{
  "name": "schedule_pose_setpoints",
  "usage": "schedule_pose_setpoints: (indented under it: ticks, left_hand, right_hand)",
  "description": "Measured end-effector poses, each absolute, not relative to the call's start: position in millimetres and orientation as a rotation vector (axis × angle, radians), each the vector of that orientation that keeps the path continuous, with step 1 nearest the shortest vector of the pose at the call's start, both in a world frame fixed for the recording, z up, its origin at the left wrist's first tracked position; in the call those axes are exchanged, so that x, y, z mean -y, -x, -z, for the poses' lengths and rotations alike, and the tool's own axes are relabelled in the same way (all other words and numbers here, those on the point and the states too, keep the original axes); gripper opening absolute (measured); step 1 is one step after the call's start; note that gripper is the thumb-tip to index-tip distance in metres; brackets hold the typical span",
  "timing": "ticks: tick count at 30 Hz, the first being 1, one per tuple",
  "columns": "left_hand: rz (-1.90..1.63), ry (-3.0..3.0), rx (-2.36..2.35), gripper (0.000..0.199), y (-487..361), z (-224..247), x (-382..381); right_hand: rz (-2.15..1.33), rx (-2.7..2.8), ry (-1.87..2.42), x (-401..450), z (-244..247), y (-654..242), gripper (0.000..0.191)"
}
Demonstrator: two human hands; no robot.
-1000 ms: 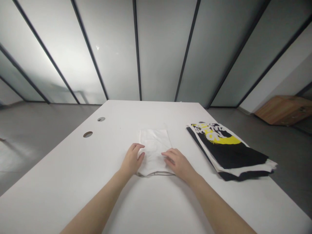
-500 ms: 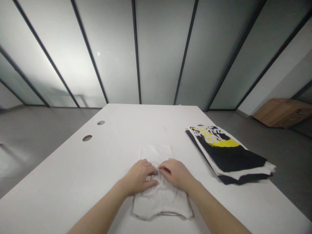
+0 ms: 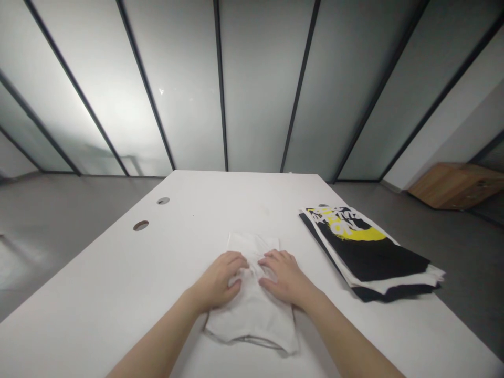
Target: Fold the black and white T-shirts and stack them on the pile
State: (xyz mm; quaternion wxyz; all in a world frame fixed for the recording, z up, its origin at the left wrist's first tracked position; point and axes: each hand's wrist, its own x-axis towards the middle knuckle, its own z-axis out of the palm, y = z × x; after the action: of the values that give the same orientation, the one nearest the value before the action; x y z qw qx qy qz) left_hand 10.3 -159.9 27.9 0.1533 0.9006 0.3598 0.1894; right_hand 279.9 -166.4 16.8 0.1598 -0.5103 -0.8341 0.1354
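Observation:
A folded white T-shirt (image 3: 255,320) lies on the table in front of me, its curved neckline at the near edge and small creases in its middle. My left hand (image 3: 224,278) rests on its left side, fingers curved and thumb held apart from them. On the opposite side, my right hand (image 3: 285,278) lies on the cloth with its fingers spread. Between the two hands a narrow strip of wrinkled fabric shows. The shirt sits slightly turned, its near right corner closest to me.
To the right is a stack of folded black and white garments (image 3: 374,257), the top one printed yellow and white. The white table (image 3: 118,294) has round holes (image 3: 140,226) at its left. A wooden cabinet (image 3: 452,186) stands beyond, and frosted glass panels (image 3: 255,94) line the back.
Both hands have moved apart and their fingers have opened from a pinch at the shirt's middle. The shirt's near end has swung a little to the left.

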Motion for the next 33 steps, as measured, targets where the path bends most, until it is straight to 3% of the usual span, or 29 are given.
schedule_pose_setpoints:
  ticks: [2,4,7,10,13,17,20,24,30,33]
  left_hand:
    - [-0.484,-2.553,-0.866,0.022,-19.4,-35.3,166.2]
    - [-0.419,-2.558,-0.847,0.013,-27.0,-34.5,168.6]
    - [-0.457,-2.577,-1.042,0.024,-30.2,-20.4,163.7]
    - [-0.471,-2.583,-1.289,0.052,-24.2,-7.2,155.8]
    - [-0.391,-2.606,-1.355,0.059,-18.7,-11.5,155.2]
    - [-0.353,-2.592,-1.344,0.033,-24.1,-32.5,165.6]
    - [-0.389,-2.578,-1.298,0.025,-33.0,-35.9,172.0]
    - [-0.469,-2.578,-1.281,0.018,-36.3,-19.6,169.4]
    - [-0.433,-2.462,-1.591,0.067,-21.1,8.7,149.5]
    - [-0.404,-2.359,-1.773,0.076,-13.0,15.2,140.6]
  right_hand:
    - [-0.368,2.338,1.411,169.5,-24.0,-274.3,0.016]
    - [-0.388,2.329,1.330,170.6,-26.1,-267.7,0.019]
    - [-0.440,2.355,1.262,167.8,-19.5,-260.9,0.017]
    - [-0.383,2.343,1.435,162.5,-9.5,-261.4,0.045]
    - [-0.350,2.357,1.564,160.1,-8.4,-266.0,0.059]
    - [-0.381,2.375,1.487,165.1,-20.2,-267.0,0.023]
    - [-0.385,2.406,1.400,170.4,-24.3,-261.1,0.027]
    - [-0.404,2.407,1.301,171.3,-18.2,-255.8,0.011]
    - [-0.387,2.353,1.575,162.5,-1.4,-262.7,0.063]
    - [-0.401,2.278,1.756,156.0,5.7,-267.5,0.072]
